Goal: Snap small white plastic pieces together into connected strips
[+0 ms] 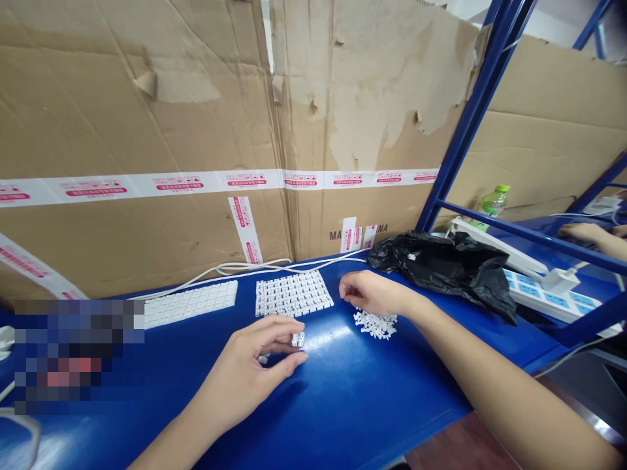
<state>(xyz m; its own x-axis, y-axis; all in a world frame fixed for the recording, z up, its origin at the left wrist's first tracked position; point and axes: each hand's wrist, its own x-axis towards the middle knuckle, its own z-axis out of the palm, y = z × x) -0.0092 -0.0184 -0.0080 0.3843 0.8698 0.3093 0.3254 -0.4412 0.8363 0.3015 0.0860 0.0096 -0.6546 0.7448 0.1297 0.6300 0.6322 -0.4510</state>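
My left hand [262, 365] is over the blue table, its fingers curled round a small white part [298, 339]; a bit of white also shows beneath the fingers. Beyond it lies a block of white parts in rows [294, 292], with a smoother white block of rows [191, 305] to its left. My right hand [369, 292] hovers between the rows and a pile of small white pieces [376, 324], fingers bent down and pressed together. Whether anything is between those fingertips is hidden.
Cardboard sheets [147, 130] stand behind the blue table [343, 405]. White cables [255, 266] run along the back. At right are a black plastic bag [441, 261], a power strip [568, 300], a blue frame [465, 130], a bottle [492, 203] and another person's hand [585, 232].
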